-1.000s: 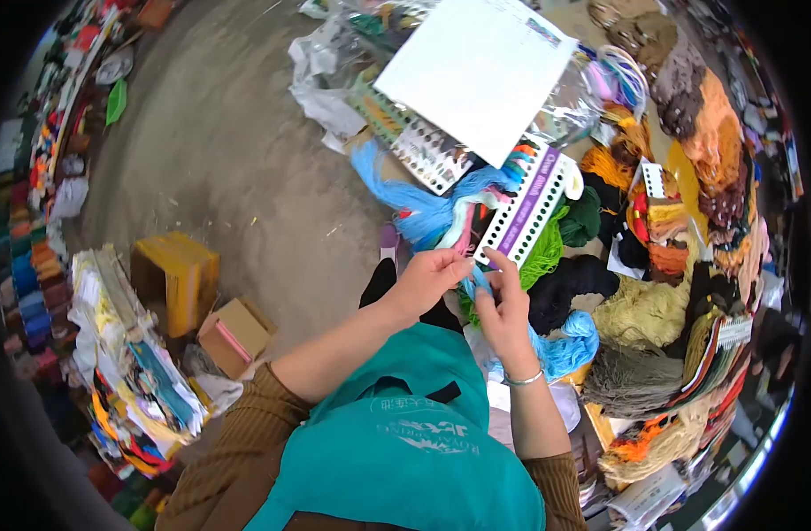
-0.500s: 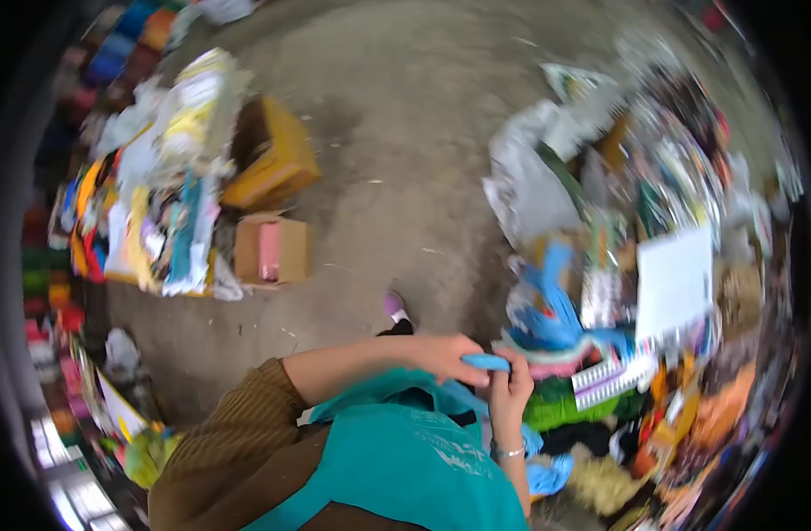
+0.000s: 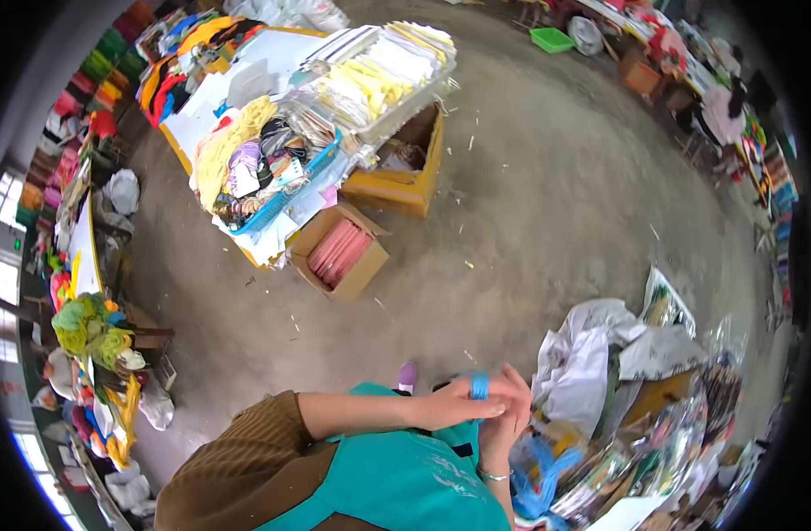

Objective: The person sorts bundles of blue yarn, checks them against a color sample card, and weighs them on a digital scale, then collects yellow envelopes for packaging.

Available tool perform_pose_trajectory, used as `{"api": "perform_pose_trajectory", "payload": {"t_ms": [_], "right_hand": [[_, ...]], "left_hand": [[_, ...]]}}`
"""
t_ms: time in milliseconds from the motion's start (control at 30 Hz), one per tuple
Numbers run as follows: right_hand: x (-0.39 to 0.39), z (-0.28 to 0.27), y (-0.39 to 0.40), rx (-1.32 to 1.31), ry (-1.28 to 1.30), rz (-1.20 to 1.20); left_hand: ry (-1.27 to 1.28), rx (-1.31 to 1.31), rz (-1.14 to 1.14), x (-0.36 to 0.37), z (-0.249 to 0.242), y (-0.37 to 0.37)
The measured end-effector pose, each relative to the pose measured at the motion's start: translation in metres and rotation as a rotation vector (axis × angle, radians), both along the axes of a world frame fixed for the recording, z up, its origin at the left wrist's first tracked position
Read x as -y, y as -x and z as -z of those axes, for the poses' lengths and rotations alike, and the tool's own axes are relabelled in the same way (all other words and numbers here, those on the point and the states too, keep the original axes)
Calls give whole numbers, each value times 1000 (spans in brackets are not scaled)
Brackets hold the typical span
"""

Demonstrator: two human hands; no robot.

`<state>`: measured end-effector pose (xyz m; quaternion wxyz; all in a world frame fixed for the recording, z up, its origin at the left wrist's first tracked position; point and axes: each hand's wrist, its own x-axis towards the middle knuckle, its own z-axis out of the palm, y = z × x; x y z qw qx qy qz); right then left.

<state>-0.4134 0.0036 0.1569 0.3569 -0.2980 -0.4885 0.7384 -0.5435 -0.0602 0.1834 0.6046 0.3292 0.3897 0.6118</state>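
My left hand (image 3: 458, 404) reaches in from the left and meets my right hand (image 3: 504, 423) in front of the teal apron (image 3: 396, 482). A small light-blue band, apparently wound yarn (image 3: 479, 385), shows at the fingers where the two hands meet. The fingers of both hands are bent around it and overlap, so part of the grip is hidden. A bracelet (image 3: 494, 476) circles my right wrist. Right below my right hand lies a loose blue bundle (image 3: 540, 469) on the pile.
To the upper left, a table holds a blue basket (image 3: 286, 196) of yarn and stacked papers. An open carton of pink packets (image 3: 342, 252) and a yellow box (image 3: 396, 190) stand on the floor. Plastic bags (image 3: 582, 358) lie at right. A person (image 3: 722, 115) sits far right.
My view has swung to the right-hand pile's left, bringing the table and carton nearer the middle. Both hands stay together at the blue yarn, with the fingers shifted around it.
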Motion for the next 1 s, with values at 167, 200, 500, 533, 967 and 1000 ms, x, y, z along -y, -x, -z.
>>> {"api": "perform_pose_trajectory", "payload": {"t_ms": [167, 200, 500, 533, 967, 1000], "right_hand": [[-56, -22, 104, 39, -42, -402], [-72, -23, 121, 209, -190, -555], [-187, -92, 329, 81, -471, -1130], [-186, -97, 349, 36, -529, -1254], [-250, 17, 593, 212, -689, -1017], [-260, 40, 623, 210, -539, -943]], "left_hand": [[-148, -742, -399, -47, -37, 94], [-124, -1052, -444, -56, -41, 115], [288, -1573, -615, -89, -44, 294], [407, -1654, -732, -103, -38, 307], [426, -776, -1437, -163, -2, 605], [434, -858, -1417, -159, 3, 620]]}}
